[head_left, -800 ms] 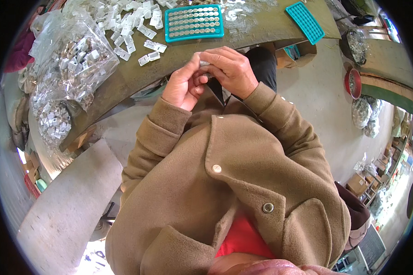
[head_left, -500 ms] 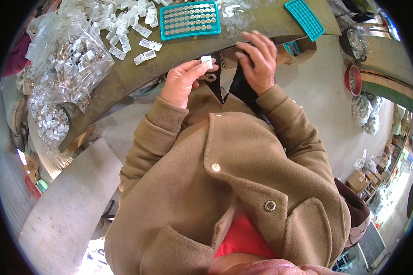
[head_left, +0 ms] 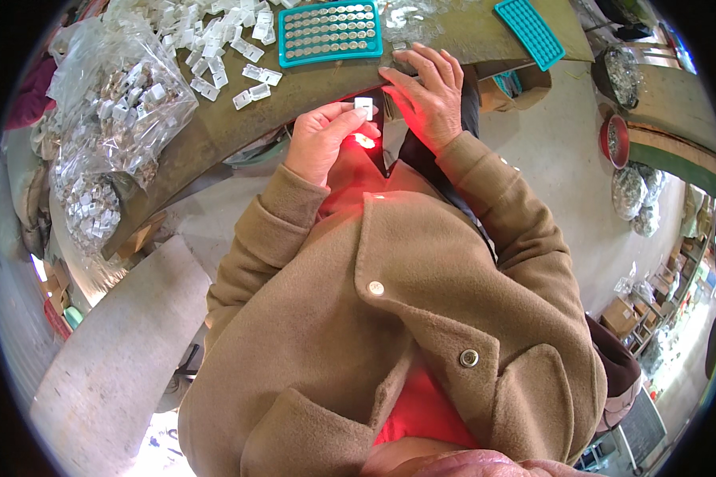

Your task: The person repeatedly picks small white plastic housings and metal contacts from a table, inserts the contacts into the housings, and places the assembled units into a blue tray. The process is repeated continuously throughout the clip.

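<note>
My left hand (head_left: 324,137) pinches a small white plastic case (head_left: 363,107) with a dark slot, held just off the table's front edge. Below the case, by the same hand's fingers, a bright red light (head_left: 364,141) glows and tints my lap and both hands. What gives the light is too small to make out. My right hand (head_left: 431,99) is open beside it, fingers spread near the table edge, with nothing visible in it. Beyond my hands lies a teal tray (head_left: 330,57) with rows of round silver button cells.
Loose white plastic pieces (head_left: 207,36) are heaped on the table (head_left: 215,131) at the far left. Next to them is a clear bag (head_left: 127,103) full of small parts. A second teal tray (head_left: 531,33) lies far right. A red bowl (head_left: 613,140) and filled bags (head_left: 628,192) stand farther right.
A red light has come on below the white case. My right hand has moved slightly left and up; my left hand, with the case, has shifted slightly right.
</note>
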`<state>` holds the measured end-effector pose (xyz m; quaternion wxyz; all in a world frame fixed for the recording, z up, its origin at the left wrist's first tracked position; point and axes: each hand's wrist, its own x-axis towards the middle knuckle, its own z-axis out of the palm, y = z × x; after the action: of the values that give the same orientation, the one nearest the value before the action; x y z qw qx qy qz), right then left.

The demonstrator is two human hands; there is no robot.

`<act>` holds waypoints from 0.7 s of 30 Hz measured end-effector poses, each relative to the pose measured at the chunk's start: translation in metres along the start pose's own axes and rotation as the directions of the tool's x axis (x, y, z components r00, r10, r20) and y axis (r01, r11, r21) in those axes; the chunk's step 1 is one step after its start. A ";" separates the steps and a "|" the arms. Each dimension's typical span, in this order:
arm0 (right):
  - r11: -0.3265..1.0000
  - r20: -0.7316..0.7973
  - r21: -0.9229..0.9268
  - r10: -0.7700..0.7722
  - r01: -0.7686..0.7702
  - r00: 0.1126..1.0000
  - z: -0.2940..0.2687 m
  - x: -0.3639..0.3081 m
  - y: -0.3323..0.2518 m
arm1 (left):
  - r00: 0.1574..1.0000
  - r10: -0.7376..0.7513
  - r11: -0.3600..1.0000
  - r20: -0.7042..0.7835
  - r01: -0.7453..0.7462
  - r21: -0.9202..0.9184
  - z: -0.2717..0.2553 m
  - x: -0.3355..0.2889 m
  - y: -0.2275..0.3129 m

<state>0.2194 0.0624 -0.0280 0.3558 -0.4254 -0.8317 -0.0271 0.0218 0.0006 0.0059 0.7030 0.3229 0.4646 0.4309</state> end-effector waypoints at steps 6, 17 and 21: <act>0.988 -0.107 0.080 -0.122 0.131 0.987 0.012 -0.003 0.008 | 0.999 -0.048 0.997 -0.008 0.048 -0.066 -0.003 -0.003 -0.003; 0.969 -0.021 0.238 0.076 -0.069 0.997 0.005 0.002 0.006 | 0.930 0.364 0.770 0.054 -0.334 0.544 0.009 0.008 -0.002; 0.972 -0.019 0.233 0.038 -0.032 0.999 0.001 0.003 0.007 | 0.831 0.532 0.449 0.164 -0.441 0.777 0.019 0.018 -0.006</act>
<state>0.2224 0.0690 -0.0292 0.4134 -0.3949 -0.8173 0.0719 0.0449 0.0134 0.0013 0.3081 0.6942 0.5283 0.3796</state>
